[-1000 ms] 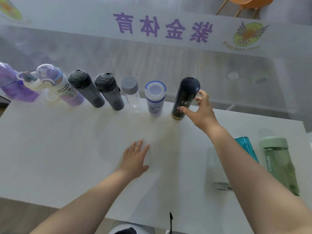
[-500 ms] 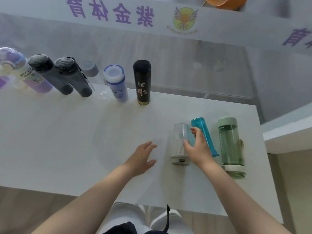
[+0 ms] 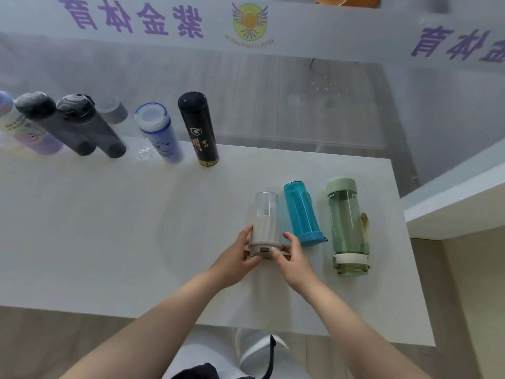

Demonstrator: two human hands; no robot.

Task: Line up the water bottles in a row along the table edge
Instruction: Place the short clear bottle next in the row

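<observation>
Several bottles stand in a row along the table's far edge: a purple one [image 3: 32, 132], two dark grey ones [image 3: 54, 124] [image 3: 90, 127], a clear one with a grey cap [image 3: 114, 113], a white and blue one [image 3: 159, 132] and a black one [image 3: 199, 129] at the row's right end. Nearer me lie a clear bottle with a beige base [image 3: 265, 222], a blue bottle [image 3: 302, 213] and a green bottle [image 3: 347, 225]. My left hand [image 3: 235, 259] and my right hand [image 3: 293, 258] both grip the beige base from either side.
The white table [image 3: 109, 228] ends close to the green bottle on the right, where a second white surface [image 3: 451, 203] adjoins. A glass wall with purple lettering [image 3: 131, 17] runs behind the far edge. My knees [image 3: 246, 354] show below the near edge.
My right hand left the black bottle in the row and came back to the lying clear bottle. My left hand lifted off the table and joined it on the beige base.
</observation>
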